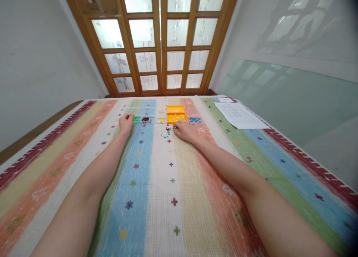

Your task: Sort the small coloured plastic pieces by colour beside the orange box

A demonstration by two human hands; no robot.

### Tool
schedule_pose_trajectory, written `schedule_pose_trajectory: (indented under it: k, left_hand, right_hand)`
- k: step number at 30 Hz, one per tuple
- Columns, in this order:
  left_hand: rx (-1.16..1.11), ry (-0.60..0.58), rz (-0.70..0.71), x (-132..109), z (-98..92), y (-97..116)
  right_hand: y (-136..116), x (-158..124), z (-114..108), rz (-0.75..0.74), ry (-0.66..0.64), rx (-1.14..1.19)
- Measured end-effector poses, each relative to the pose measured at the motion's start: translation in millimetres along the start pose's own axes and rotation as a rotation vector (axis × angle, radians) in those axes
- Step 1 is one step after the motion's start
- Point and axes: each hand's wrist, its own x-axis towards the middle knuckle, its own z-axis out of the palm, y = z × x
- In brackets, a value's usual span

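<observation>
Both my arms stretch far out over a striped, many-coloured cloth (156, 197). My left hand (126, 122) rests with fingers curled at the left end of a clear tray (145, 120) that holds green, dark red and yellow beads in separate compartments. My right hand (183, 129) lies with fingers bent beside a small scatter of loose beads (166, 133) on the cloth, just below an orange box (176, 114). A patch of blue beads (194, 120) sits right of that box. Whether either hand pinches a bead is too small to see.
A white printed sheet (239, 114) lies at the far right of the cloth. Beyond the far edge stands a wooden door with frosted glass panes (165, 41). A white wall is on the left and a glass panel (285, 97) on the right.
</observation>
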Motion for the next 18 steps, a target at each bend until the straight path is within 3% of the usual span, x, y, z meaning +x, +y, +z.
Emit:
schedule_pose_trajectory:
  k: [5, 10, 18]
  left_hand:
    - [0.010, -0.124, 0.071, -15.9, 8.2, 16.6]
    - [0.089, -0.356, 0.228, -41.1, 20.9, 33.6]
    - [0.338, -0.715, 0.643, -89.6, 35.3, 68.5]
  right_hand:
    - [2.9, 0.4, -1.4, 0.018, -0.010, -0.017]
    - [-6.6, 0.1, -7.9, -0.115, -0.050, 0.053]
    - [-18.1, -0.5, -8.8, -0.247, -0.072, 0.158]
